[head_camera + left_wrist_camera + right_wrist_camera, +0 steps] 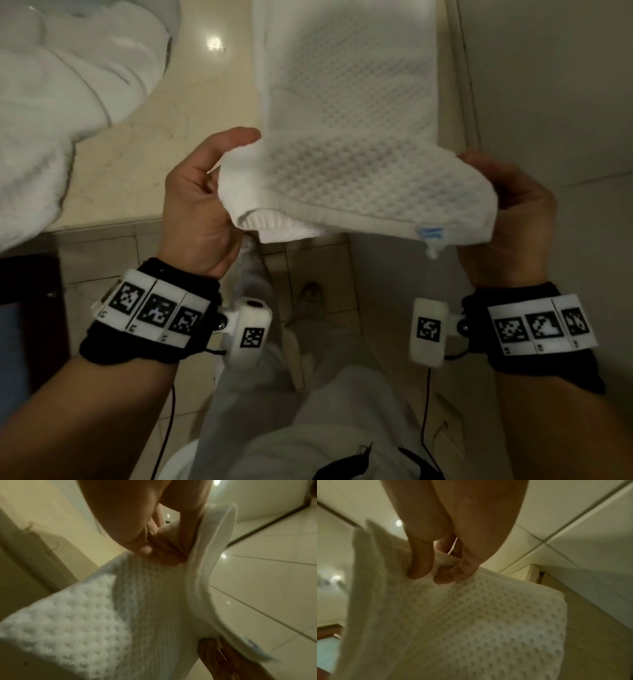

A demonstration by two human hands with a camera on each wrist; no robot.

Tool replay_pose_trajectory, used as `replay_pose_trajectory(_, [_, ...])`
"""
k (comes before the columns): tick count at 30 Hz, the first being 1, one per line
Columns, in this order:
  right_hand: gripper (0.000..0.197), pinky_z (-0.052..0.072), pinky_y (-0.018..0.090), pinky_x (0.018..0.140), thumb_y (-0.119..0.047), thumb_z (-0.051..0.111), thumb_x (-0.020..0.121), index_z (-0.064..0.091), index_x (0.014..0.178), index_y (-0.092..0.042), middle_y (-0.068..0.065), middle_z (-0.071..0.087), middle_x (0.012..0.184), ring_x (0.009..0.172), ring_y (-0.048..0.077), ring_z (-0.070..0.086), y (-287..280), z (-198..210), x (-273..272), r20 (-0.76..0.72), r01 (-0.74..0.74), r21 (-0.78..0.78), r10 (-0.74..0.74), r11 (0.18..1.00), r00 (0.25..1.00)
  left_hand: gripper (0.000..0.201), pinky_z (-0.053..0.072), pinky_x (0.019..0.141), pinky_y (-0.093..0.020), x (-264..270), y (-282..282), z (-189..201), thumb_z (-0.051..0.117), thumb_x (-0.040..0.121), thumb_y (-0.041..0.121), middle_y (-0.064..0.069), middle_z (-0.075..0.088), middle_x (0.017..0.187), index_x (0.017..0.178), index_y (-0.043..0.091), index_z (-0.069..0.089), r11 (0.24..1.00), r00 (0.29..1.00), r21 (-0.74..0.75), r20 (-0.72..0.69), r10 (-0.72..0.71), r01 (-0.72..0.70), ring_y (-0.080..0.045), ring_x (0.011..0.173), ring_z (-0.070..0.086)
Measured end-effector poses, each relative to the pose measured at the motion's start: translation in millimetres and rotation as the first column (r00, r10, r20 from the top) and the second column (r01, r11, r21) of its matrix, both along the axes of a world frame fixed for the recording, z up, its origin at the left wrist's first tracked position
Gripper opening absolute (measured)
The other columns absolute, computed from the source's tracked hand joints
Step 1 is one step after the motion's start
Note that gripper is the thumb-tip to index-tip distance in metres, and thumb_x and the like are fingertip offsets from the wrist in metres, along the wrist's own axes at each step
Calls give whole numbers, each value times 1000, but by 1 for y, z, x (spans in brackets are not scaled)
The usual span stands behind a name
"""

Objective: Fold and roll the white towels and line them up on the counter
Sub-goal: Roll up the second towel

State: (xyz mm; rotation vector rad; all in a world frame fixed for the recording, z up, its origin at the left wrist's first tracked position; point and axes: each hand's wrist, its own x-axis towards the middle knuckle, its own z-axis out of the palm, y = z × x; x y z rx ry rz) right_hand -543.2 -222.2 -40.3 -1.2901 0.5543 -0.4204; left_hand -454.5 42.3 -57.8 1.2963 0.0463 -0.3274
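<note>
A white waffle-weave towel point(346, 113), folded into a long strip, lies on the beige counter point(191, 137) and runs away from me. Its near end is lifted off the counter edge and curled back. My left hand point(205, 192) grips the left corner of that end, thumb on top; the left wrist view shows my fingers point(164, 550) curled into the towel point(120, 615). My right hand point(507, 219) grips the right corner, and its fingers point(426, 563) pinch the towel point(462, 622) there. A small blue label point(432, 234) shows on the near hem.
A heap of crumpled white towels point(61, 102) fills the counter's left side. A pale wall point(555, 85) runs close along the towel's right. Below the counter edge are the tiled floor point(308, 263), my legs in light trousers and a dark cabinet point(30, 291) at left.
</note>
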Motion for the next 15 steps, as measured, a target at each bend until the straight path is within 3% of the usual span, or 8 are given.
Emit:
replay_pose_trajectory(2, [11,57,31,77,-5,76,72,73,80,-11,-6,74,75,77,12,70,0,5,4,-59,36,-23,-37,999,998,16,58,78,-32,3,-2,2,72,73,25,12,75,83,84,34,79,995,999,93,-31,26,-23,-11,82,70])
replay_pose_trajectory(3, [16,55,25,71,5,64,80,69,82,-10,-10,72,71,71,7,67,-1,8,6,-88,45,-121,-56,992,995,10,57,71,-30,2,-3,5,75,76,25,12,73,74,80,34,79,996,999,88,-41,30,-27,-9,72,67])
replay_pose_trajectory(4, [19,52,21,65,7,60,85,65,83,-11,-14,69,67,66,2,63,0,10,7,-116,16,-215,-42,977,992,6,54,63,-27,2,-5,8,80,80,27,11,69,66,76,32,79,997,999,70,-38,35,-33,-8,62,62])
replay_pose_trajectory(6, [12,45,17,61,-9,64,91,63,80,-15,-19,63,62,61,-2,53,1,16,7,-141,-27,-297,-16,955,990,17,46,55,-27,1,-4,13,77,84,40,10,61,60,71,29,75,991,999,127,2,47,-46,-8,53,51])
replay_pose_trajectory(8, [17,42,14,60,-17,63,95,64,79,-19,-21,59,60,61,-5,50,1,25,6,-155,-43,-340,-11,939,988,21,44,58,-26,2,-3,19,72,87,38,8,59,61,69,29,74,981,997,182,43,57,-64,-7,57,50])
replay_pose_trajectory(12, [20,48,16,65,-10,58,97,65,89,-27,-20,70,75,75,-3,62,1,43,6,-117,-50,-338,10,940,993,20,50,76,-26,8,-2,38,68,92,24,-4,65,75,74,16,72,986,996,155,68,49,-59,-12,75,62])
replay_pose_trajectory(15, [31,50,27,61,-2,56,96,54,109,-30,-14,72,81,75,7,65,1,60,8,-80,-81,-318,59,945,995,23,54,76,-25,14,-4,59,66,94,28,8,73,77,74,25,77,991,999,124,28,40,-43,-8,79,67])
